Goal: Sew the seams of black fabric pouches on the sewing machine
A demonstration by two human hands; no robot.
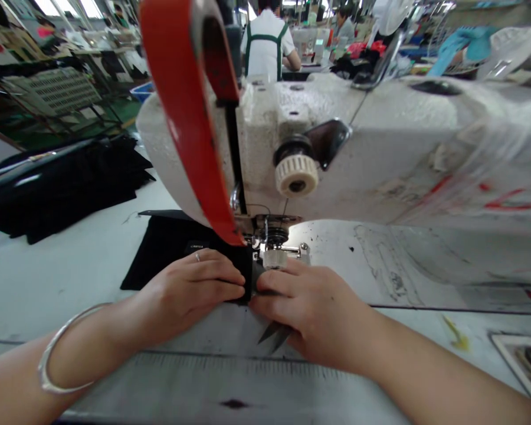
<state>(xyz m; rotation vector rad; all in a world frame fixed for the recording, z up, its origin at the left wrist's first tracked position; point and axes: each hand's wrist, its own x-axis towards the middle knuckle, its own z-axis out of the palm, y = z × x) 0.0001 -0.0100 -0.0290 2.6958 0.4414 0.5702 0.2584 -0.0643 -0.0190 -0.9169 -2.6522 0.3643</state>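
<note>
A piece of black cloth lies on the sewing machine bed, its right edge by the presser foot. My left hand rests on it, fingers stretched out and flat; the thumb is hidden. A small dark label shows above those fingers. My right hand is closed just right of the cloth edge, its fingertips at a narrow dark strip beside the foot. Two pointed blades of thread snips stick out under its palm; their handles are hidden.
The white sewing machine spans the view, with a red-orange lever guard in front. A pile of black cloth lies at left. A ruler scale runs along the table front. Beyond, a person in white sits at another machine.
</note>
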